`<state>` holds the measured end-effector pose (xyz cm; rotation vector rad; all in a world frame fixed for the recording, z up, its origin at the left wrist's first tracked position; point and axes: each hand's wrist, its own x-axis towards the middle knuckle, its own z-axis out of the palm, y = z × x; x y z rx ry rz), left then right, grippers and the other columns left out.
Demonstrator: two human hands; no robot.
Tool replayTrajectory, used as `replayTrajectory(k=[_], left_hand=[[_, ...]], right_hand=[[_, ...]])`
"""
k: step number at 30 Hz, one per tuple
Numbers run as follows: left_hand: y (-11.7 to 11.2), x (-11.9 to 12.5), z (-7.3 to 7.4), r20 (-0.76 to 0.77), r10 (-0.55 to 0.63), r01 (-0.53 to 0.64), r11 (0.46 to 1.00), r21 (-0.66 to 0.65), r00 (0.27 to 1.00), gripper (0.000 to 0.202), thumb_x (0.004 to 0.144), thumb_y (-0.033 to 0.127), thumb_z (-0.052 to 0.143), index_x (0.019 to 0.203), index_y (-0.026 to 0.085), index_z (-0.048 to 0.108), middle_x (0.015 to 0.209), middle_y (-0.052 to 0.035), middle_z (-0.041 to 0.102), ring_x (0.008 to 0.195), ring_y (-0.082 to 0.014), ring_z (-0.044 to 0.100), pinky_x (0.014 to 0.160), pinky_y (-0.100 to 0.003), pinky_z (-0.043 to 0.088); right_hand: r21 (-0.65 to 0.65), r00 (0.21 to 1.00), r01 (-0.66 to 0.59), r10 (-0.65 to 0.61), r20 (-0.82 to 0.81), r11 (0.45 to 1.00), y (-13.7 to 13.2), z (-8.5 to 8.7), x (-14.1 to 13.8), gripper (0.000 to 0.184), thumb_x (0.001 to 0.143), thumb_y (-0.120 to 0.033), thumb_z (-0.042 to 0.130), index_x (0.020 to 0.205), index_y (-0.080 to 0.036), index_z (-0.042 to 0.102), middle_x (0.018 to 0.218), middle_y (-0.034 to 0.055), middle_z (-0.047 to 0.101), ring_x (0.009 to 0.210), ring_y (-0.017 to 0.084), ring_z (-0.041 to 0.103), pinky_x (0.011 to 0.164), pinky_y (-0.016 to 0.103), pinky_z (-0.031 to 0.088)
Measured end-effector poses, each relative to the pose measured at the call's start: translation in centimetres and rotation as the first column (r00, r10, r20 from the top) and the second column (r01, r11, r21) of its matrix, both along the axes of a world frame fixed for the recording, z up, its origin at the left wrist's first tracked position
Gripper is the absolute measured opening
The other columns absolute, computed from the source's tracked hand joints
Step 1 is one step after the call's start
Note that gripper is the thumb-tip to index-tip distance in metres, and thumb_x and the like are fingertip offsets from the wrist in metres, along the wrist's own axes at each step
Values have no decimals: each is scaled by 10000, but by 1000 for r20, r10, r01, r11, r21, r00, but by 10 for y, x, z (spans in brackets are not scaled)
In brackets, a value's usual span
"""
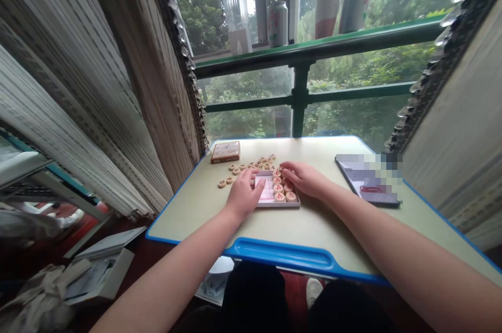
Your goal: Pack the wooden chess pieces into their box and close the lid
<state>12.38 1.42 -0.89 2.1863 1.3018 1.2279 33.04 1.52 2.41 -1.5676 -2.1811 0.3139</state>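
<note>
A shallow white box (278, 205) lies on the small table in front of me. Round wooden Chinese chess pieces (279, 197) with red characters stand in two columns on its right side, and a pale sheet with red lines shows at its left. My left hand (246, 192) grips the box's left side, thumb over the inside and fingers round the far-left corner. At the far-right corner, the bent fingertips of my right hand (304, 176) close on a chess piece that they partly hide. Beyond the box, several loose chess pieces (251, 165) with dark characters are scattered.
A brown patterned box (225, 151) sits at the table's far left. On the right lies a dark-edged flat tablet or booklet (366, 181), partly blurred out. The table (188, 218) has a blue rim with a tray groove (284, 252) in front. Cans (277, 24) stand on the window ledge.
</note>
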Motion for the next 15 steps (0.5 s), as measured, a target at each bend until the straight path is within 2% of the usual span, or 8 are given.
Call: replayTrajectory(k=[2,5,8,11,15], left_hand=[[0,1,-1,60,-16,18,999,-31,998,213,825,272,526,993,153,580,1017,-109,610,860,-188,631,693,-311,564],[0,2,-1,54,-34,36,998,-48,998,155,804,216,530,931,153,592,965,-96,619,884,-188,626,709,-310,570],[-1,3,-1,4,-59,59,997,-43,998,135,790,162,515,898,156,597,1027,-107,611,969,-202,607,765,-329,566],[-2,3,0,-90,-69,69,998,-8,993,182,781,95,478,896,163,601,1106,-116,596,1068,-213,571,895,-372,516],[-2,3,0,-163,-46,48,999,9,986,232,786,60,431,879,173,611,1109,-106,609,1097,-215,561,976,-402,456]], right_hand=[[-23,1000,2,-2,3,1000,-2,2,-1,390,921,-391,331,1114,-201,611,918,69,708,826,198,634,715,288,452],[-37,1000,1,-1,15,999,-4,5,-2,392,922,-392,313,1041,-206,636,764,42,694,690,174,618,630,265,424],[-29,1000,7,-6,22,1000,-4,7,-2,384,920,-389,313,987,-205,643,746,36,684,654,165,603,610,258,405],[-31,999,21,-20,34,999,-2,6,-1,399,920,-406,303,933,-204,647,760,43,683,662,169,599,605,260,400],[-4,998,39,-39,54,999,4,3,3,447,924,-438,281,860,-195,650,844,70,682,737,183,604,641,269,416]])
